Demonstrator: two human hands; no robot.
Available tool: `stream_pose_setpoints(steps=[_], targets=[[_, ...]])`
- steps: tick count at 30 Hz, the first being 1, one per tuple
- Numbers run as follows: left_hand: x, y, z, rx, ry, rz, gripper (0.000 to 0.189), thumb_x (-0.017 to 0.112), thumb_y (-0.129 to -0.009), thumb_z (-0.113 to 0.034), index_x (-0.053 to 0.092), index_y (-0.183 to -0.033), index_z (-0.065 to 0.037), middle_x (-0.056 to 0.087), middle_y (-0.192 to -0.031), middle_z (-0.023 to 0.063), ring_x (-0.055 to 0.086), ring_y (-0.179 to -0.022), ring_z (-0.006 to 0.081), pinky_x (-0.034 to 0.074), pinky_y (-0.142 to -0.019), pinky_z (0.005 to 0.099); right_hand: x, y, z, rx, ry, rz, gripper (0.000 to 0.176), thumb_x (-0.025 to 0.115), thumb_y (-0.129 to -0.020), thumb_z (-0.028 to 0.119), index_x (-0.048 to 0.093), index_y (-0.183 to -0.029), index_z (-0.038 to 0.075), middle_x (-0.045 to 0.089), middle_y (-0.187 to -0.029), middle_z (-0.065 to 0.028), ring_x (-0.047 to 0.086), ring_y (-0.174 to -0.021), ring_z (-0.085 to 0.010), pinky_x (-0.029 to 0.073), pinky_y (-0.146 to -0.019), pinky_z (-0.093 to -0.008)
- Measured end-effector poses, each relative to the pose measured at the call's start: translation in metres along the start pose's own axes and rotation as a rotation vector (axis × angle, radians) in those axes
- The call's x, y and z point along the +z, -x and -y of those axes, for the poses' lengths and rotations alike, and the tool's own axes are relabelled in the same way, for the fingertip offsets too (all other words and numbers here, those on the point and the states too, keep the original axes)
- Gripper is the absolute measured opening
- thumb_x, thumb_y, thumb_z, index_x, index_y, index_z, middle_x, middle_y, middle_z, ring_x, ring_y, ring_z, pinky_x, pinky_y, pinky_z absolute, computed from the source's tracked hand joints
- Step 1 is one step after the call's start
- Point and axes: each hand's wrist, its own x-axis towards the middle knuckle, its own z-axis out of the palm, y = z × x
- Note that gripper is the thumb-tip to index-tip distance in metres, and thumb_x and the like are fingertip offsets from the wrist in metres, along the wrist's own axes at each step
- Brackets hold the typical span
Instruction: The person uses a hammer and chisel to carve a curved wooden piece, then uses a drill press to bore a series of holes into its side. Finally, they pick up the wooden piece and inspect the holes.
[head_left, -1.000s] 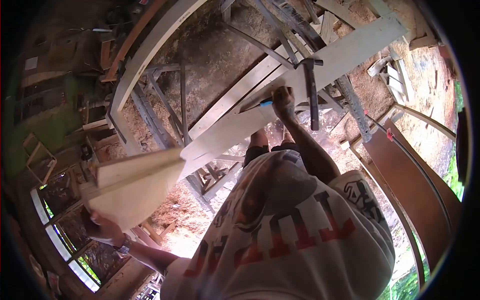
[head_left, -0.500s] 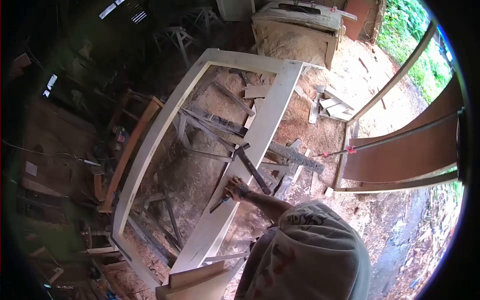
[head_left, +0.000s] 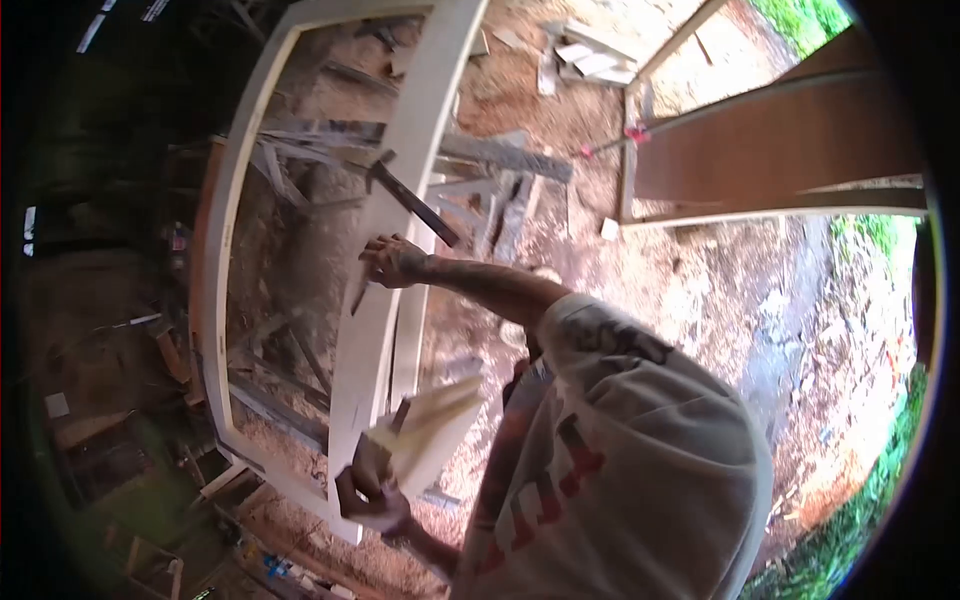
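A long pale wooden frame [head_left: 415, 110] stretches away on trestles. My right hand [head_left: 398, 262] is over its near rail, fingers curled around the end of a thin dark tool [head_left: 358, 298] that looks like a chisel. The handle is mostly hidden under the fingers. A hammer [head_left: 412, 203] lies across the same rail just beyond this hand. Low in the view, my left hand [head_left: 383, 508] is closed on a short pale board [head_left: 438, 425] with a brown end, held tilted near the rail. That board is blurred by motion.
Dark timber supports [head_left: 510, 155] cross beneath the frame. Sawdust and wood scraps [head_left: 590, 62] cover the ground. To the right stands a large brown panel [head_left: 760, 140] with a wooden edge. Greenery [head_left: 885, 470] borders the lower right.
My left hand has come into view holding the short board, which lay at the lower end of the frame. My right hand stays at the chisel. The view has shifted and turned.
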Motion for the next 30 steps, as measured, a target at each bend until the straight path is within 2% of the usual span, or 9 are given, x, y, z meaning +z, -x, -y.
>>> stream_pose_setpoints(steps=[3, 6, 11, 14, 17, 22, 24, 26, 30], targets=[[0.032, -0.021, -0.032, 0.118, 0.102, 0.003, 0.068, 0.081, -0.076, -0.063, 0.064, -0.092, 0.002, 0.064, -0.078, 0.0183, 0.064, -0.070, 0.0374, 0.051, -0.067, 0.0466, -0.065, 0.069, 0.032, 0.253, -0.514, 0.085, 0.047, 0.054, -0.102, 0.048, 0.073, -0.105, 0.005, 0.073, -0.098, -0.0196, 0.069, -0.096, -0.0327, 0.054, -0.088, -0.0427], [0.066, -0.044, -0.076, 0.163, 0.148, 0.062, 0.065, 0.084, -0.071, -0.061, 0.066, -0.095, -0.003, 0.067, -0.082, 0.0175, 0.064, -0.072, 0.0403, 0.051, -0.066, 0.0461, -0.126, 0.164, 0.024, 0.311, -1.128, 0.366, 0.073, 0.036, -0.105, 0.063, 0.072, -0.112, -0.001, 0.074, -0.107, -0.0115, 0.067, -0.096, -0.0255, 0.049, -0.096, -0.0404], [0.140, -0.105, -0.178, 0.321, 0.285, 0.142, 0.064, 0.079, -0.077, -0.062, 0.065, -0.096, -0.002, 0.065, -0.080, 0.0179, 0.063, -0.071, 0.0411, 0.050, -0.065, 0.0476, -0.260, 0.237, 0.035, 0.338, -0.672, -0.073, 0.061, 0.051, -0.102, 0.057, 0.066, -0.107, -0.001, 0.071, -0.090, -0.0109, 0.066, -0.085, -0.0177, 0.052, -0.075, -0.0364], [0.173, -0.135, -0.298, 0.451, 0.356, 0.342, 0.049, 0.078, -0.083, -0.045, 0.065, -0.100, -0.001, 0.063, -0.085, 0.0155, 0.060, -0.075, 0.0268, 0.050, -0.070, 0.0404, -0.298, 0.239, 0.004, 0.586, -0.895, -0.490, 0.054, 0.060, -0.099, 0.054, 0.062, -0.099, -0.001, 0.064, -0.076, -0.0070, 0.063, -0.070, -0.0143, 0.049, -0.060, -0.0313], [0.211, -0.162, -0.407, 0.513, 0.447, 0.377, 0.057, 0.084, -0.079, -0.051, 0.067, -0.100, -0.001, 0.069, -0.085, 0.0161, 0.069, -0.076, 0.0322, 0.053, -0.071, 0.0416, -0.367, 0.230, -0.050, 0.601, -0.896, -0.802, 0.053, 0.064, -0.096, 0.054, 0.062, -0.092, 0.002, 0.056, -0.069, 0.0000, 0.054, -0.060, -0.0090, 0.043, -0.052, -0.0266], [0.250, -0.211, -0.541, 0.614, 0.987, 0.617, 0.073, 0.085, -0.082, -0.037, 0.052, -0.133, 0.002, 0.068, -0.115, 0.0159, 0.066, -0.105, 0.0222, 0.053, -0.091, 0.0376, -0.521, 0.211, -0.147, 0.538, -0.692, -1.059, 0.047, 0.058, -0.101, 0.046, 0.057, -0.074, 0.008, 0.052, -0.062, 0.0030, 0.045, -0.052, -0.0068, 0.031, -0.046, -0.0262], [0.266, -0.222, -0.552, 0.587, 1.078, 0.770, 0.079, 0.085, -0.082, -0.033, 0.045, -0.140, 0.002, 0.065, -0.124, 0.0161, 0.063, -0.114, 0.0212, 0.051, -0.097, 0.0373, -0.559, 0.220, -0.190, 0.658, -0.790, -0.955, 0.045, 0.055, -0.104, 0.044, 0.062, -0.079, 0.007, 0.060, -0.070, -0.0006, 0.058, -0.062, -0.0111, 0.045, -0.057, -0.0261], [0.297, -0.234, -0.562, 0.531, 1.027, 0.950, 0.082, 0.084, -0.083, -0.030, 0.040, -0.144, 0.001, 0.062, -0.130, 0.0165, 0.061, -0.118, 0.0219, 0.049, -0.101, 0.0375, -0.581, 0.194, -0.219, 0.469, -1.090, -1.171, 0.044, 0.043, -0.109, 0.040, 0.063, -0.118, 0.002, 0.069, -0.107, -0.0112, 0.068, -0.097, -0.0210, 0.055, -0.087, -0.0347], [0.368, -0.237, -0.607, 0.568, 1.049, 0.915, 0.067, 0.078, -0.082, -0.018, 0.046, -0.137, 0.001, 0.062, -0.126, 0.0144, 0.060, -0.117, 0.0208, 0.049, -0.100, 0.0370, -0.612, 0.159, -0.284, 0.590, -1.336, -1.359, 0.050, 0.040, -0.109, 0.043, 0.051, -0.140, 0.005, 0.065, -0.125, -0.0110, 0.066, -0.109, -0.0270, 0.055, -0.095, -0.0414]])
